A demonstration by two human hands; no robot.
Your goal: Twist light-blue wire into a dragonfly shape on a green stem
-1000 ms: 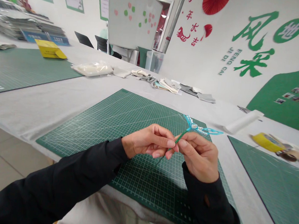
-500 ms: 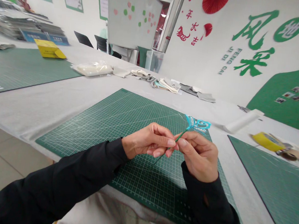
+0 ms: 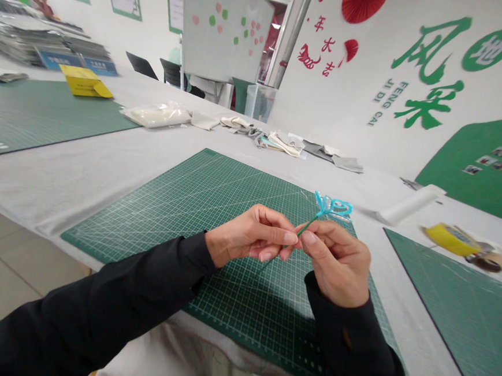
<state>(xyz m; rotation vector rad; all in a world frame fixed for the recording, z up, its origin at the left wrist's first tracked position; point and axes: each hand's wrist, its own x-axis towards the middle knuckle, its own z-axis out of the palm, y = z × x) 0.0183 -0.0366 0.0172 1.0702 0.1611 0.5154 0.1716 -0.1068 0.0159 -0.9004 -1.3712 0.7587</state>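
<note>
While both arms reach over the table (image 3: 105,168) from its near edge, the two hands meet above a big green mat (image 3: 144,220) with thin white lines. The left hand (image 3: 253,234) has its thumb and fingers pinched on a green stem (image 3: 308,225). The right hand (image 3: 338,264) pinches the same stem a bit higher up, with its fingers close together too. On top of the stem is a blue flower (image 3: 334,208) made of loops. It is up in the air, just past the right hand, seen against the mat's far right corner.

To the right, a second green mat (image 3: 454,308) lies on the table. Just past it are a yellow roll (image 3: 452,240) and a brown roll (image 3: 491,262). A white roll (image 3: 412,204) lies farther back.

Over on the left, a yellow packet (image 3: 85,82) sits on a third mat (image 3: 44,111); I can't see what is in it. Next to this mat, near the table's far edge, a clear bag (image 3: 156,115) has something soft and cream inside. Bits of cloth (image 3: 280,143) lie along that far edge.

Behind the table is a see-through bin (image 3: 260,103). What it holds is too blurry to tell.
</note>
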